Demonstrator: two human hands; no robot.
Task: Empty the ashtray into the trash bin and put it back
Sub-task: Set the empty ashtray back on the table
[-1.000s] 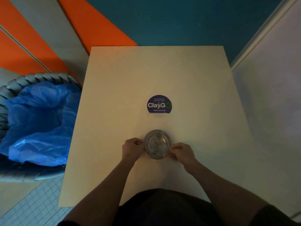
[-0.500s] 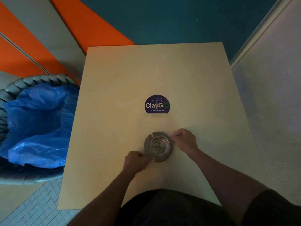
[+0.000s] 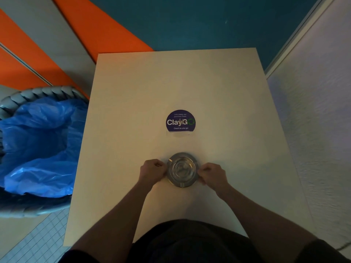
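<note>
A round metal ashtray [image 3: 182, 169] rests on the cream table [image 3: 133, 103], near its front edge. My left hand [image 3: 152, 170] pinches the ashtray's left rim and my right hand [image 3: 213, 173] pinches its right rim. The bowl looks shiny and I cannot make out any ash in it. The trash bin [image 3: 36, 147], a grey woven basket lined with a blue plastic bag, stands on the floor to the left of the table, its mouth open and below table height.
A round purple "ClayGo" sticker [image 3: 180, 120] lies on the table just beyond the ashtray. A white textured wall [image 3: 313, 111] runs along the table's right side. Orange, grey and teal floor lies beyond.
Half a second ago my hands sat diagonally on the ashtray, left nearer, right farther. They are level again on its left and right rims. The ashtray stays in the same spot.
</note>
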